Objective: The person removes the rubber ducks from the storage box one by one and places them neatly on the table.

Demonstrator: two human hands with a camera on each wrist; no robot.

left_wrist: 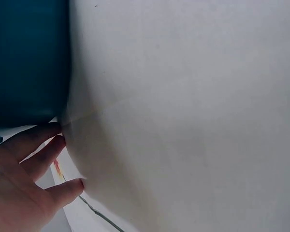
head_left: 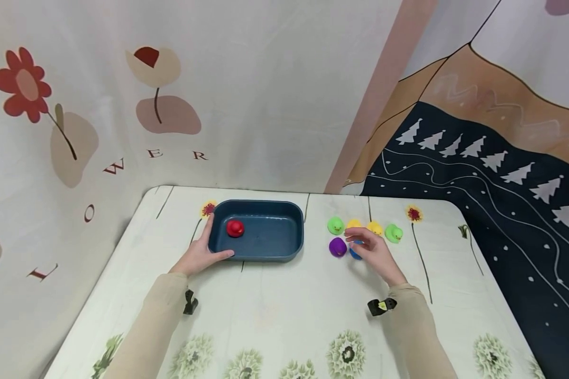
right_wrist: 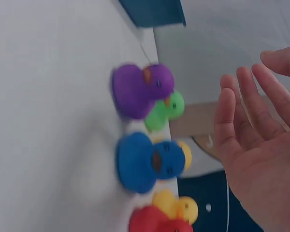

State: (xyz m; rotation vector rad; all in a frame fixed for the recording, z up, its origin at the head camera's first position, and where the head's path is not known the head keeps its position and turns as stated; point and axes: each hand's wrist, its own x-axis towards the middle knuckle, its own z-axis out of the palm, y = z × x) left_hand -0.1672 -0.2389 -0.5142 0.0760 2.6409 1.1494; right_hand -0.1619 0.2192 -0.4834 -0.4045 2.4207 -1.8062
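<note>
In the head view my left hand [head_left: 199,253] touches the left end of a dark blue rectangular tray [head_left: 296,252], its thumb and fingers spread along the corner. A red rubber duck [head_left: 235,228] sits inside. My right hand [head_left: 372,250] hovers over several rubber ducks with nothing in its fingers. Below it, a blue duck [right_wrist: 135,162] stands between a purple duck [right_wrist: 133,92] and a red duck [right_wrist: 157,220] in the right wrist view. Behind are yellow ducks [head_left: 374,228], a green duck [head_left: 335,226] and another green duck [head_left: 393,233]. The hand hides the outer red duck in the head view.
A white flower-printed cloth [head_left: 275,310] covers the table. Behind it hangs a pale curtain [head_left: 275,105], with a dark tree-patterned cloth [head_left: 483,200] at the right. The tray stands to the left of the duck group.
</note>
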